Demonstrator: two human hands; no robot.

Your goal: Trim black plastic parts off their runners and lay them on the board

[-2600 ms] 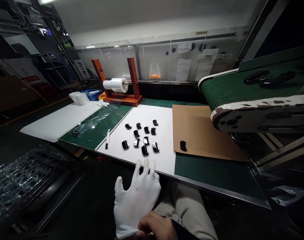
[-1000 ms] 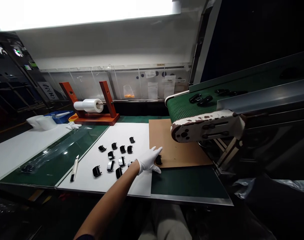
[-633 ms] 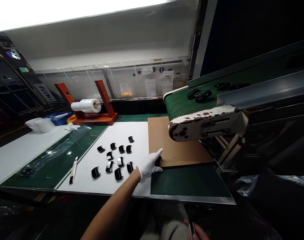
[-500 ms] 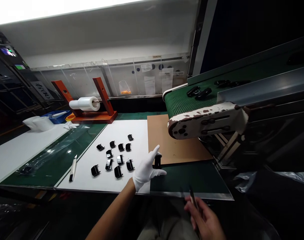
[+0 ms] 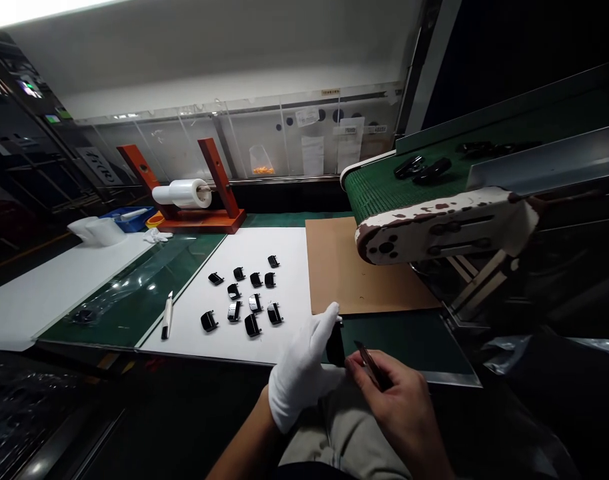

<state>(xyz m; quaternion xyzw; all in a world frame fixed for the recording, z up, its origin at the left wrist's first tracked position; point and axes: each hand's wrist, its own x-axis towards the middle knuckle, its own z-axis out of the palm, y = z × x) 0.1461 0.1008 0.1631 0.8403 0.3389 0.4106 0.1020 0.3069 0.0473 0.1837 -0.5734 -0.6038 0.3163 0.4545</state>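
Observation:
My left hand [image 5: 307, 370], in a white glove, grips a glossy black plastic part [image 5: 335, 345] between thumb and fingers, over the near edge of the table. Close by on the right, my bare right hand [image 5: 394, 393] is closed around a slim knife [image 5: 368, 363], its dark pointed end angled up toward the part. Most of the knife's handle is hidden in the palm. To the left, several similar small black plastic parts [image 5: 253, 325] lie spread over a white sheet [image 5: 184, 347]. A utility knife [image 5: 168, 317] rests at that sheet's left edge.
A green conveyor belt [image 5: 369, 193] carrying black parts [image 5: 433, 171] slopes down from the right above a brown cardboard sheet [image 5: 334, 267]. At the back stand a roll of clear film [image 5: 189, 193] on an orange-red stand [image 5: 224, 220] and a blue tray [image 5: 134, 220].
Both hands have come together: the left has drawn the black part nearer to my body, and the right has risen with the knife beside it. The view has shifted slightly.

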